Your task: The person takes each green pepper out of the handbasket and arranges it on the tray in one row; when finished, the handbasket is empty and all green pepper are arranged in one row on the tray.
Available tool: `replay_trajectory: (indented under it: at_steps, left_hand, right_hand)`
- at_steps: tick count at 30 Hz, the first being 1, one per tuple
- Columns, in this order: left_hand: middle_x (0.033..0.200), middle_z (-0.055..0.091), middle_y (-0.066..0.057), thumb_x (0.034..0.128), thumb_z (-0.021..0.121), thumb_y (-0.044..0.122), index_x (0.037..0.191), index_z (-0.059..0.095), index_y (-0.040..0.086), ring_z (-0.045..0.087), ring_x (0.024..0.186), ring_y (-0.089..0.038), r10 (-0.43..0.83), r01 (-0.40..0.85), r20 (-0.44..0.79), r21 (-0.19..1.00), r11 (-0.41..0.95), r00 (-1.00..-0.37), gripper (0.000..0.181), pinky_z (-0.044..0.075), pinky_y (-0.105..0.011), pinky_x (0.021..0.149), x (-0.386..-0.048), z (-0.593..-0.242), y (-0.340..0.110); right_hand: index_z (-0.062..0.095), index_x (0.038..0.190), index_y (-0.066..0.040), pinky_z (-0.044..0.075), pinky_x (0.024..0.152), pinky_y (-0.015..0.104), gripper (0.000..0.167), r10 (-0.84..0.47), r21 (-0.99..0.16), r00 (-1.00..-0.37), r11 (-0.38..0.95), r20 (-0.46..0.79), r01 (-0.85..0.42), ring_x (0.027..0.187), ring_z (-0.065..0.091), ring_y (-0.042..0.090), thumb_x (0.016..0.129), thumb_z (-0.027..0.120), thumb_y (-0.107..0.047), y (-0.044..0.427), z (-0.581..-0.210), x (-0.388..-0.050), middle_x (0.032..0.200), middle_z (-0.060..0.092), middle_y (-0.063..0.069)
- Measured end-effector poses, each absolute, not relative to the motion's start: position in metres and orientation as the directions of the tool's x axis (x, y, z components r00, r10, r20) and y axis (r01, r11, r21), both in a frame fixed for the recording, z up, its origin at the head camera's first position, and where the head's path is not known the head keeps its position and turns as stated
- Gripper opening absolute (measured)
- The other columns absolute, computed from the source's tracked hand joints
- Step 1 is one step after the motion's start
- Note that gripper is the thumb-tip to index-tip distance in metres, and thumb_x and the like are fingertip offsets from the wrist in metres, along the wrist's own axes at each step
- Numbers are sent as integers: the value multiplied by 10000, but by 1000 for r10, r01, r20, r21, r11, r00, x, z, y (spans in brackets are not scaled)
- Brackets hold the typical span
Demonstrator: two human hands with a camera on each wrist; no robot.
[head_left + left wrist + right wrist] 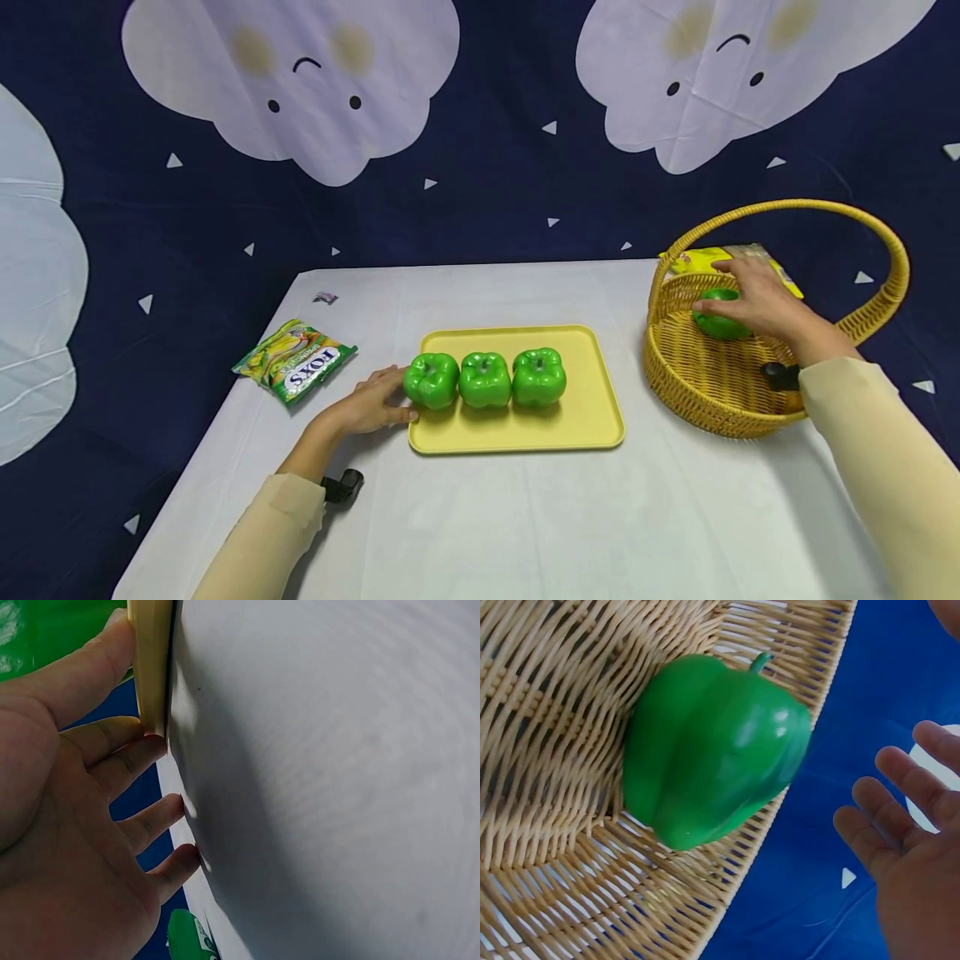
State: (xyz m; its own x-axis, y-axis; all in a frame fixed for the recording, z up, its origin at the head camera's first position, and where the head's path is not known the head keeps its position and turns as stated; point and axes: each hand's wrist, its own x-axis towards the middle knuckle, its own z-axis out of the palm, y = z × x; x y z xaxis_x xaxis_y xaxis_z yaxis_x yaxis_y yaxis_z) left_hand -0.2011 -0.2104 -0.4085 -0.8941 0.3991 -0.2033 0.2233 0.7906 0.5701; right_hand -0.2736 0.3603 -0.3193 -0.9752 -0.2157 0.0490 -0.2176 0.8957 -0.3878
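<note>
In the head view, my left hand [372,402] holds the left edge of a yellow tray [585,417]. The left wrist view shows its thumb on the rim and fingertips against the edge and tablecloth. Three green bell peppers, a left one [431,381], a middle one [485,380] and a right one [538,378], sit in a row on the tray. My right hand [757,300] hovers over a wicker basket [697,406], its fingers spread. Inside lies another green bell pepper [716,750]. The right wrist view shows that hand apart from it, holding nothing.
A green Fox's bag [296,360] lies left of the tray, with a small purple wrapper [326,297] behind it. Beyond the basket lies a yellow packet [697,260]. The basket's tall handle [795,205] arches above its rim. A dark blue cloth with clouds hangs behind the table.
</note>
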Motion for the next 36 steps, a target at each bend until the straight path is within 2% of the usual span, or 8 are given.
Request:
replay_trajectory:
  at_steps: [4,10,15,19,27,32,36]
  left_hand:
    - [1530,308,-169,827,698,322,1470,318,113,138,1435,-435,400,225,-201,572,789,-894,776,57,-701,1105,-201,-409,-210]
    - [1530,308,-169,831,694,324,1471,316,113,137,1437,-432,402,226,-201,573,788,-893,773,56,-701,1106,-201,-409,-210]
    - [1536,299,-166,830,695,328,1475,309,114,130,1442,-426,400,219,-209,574,789,-893,781,51,-695,1111,-201,-409,-210]
    - [1534,303,-167,829,697,323,1474,311,116,133,1441,-426,402,223,-207,573,789,-892,779,51,-701,1107,-201,-409,-210]
    - [1533,307,-161,827,702,319,1468,324,121,135,1439,-430,400,223,-203,574,788,-894,770,48,-707,1102,-202,-409,-210]
    - [1533,305,-166,829,699,322,1470,320,117,135,1438,-432,399,222,-205,571,791,-894,773,48,-709,1101,-202,-408,-210]
    - [1535,301,-165,826,700,328,1472,314,116,134,1438,-431,401,223,-207,569,792,-892,782,49,-707,1102,-201,-408,-209]
  right_hand:
    - [257,1415,112,132,1077,681,885,-199,-397,-979,897,36,-197,1359,93,562,841,669,-421,362,-325,-279,1473,152,387]
    - [277,1395,119,220,1004,674,864,-176,-369,-984,913,29,-174,1251,209,581,824,694,-378,364,-334,-285,1383,263,398]
    - [251,1407,107,242,982,685,895,-165,-360,-986,920,-1,-153,1244,239,573,815,702,-390,366,-337,-287,1392,245,392]
    - [224,1416,108,303,933,667,912,-153,-367,-987,921,-36,-130,1203,290,544,815,700,-387,368,-339,-287,1375,254,397]
    - [145,1438,129,441,824,543,977,-146,-399,-983,912,-109,-91,1088,408,469,831,683,-415,374,-343,-287,1311,303,393]
    - [173,1406,177,464,764,455,958,-168,-399,-981,910,-99,-116,1021,458,438,828,694,-382,377,-346,-289,1238,362,377]
    - [207,1384,196,475,746,436,921,-183,-398,-978,908,-99,-130,994,481,430,829,701,-348,377,-348,-291,1190,391,365]
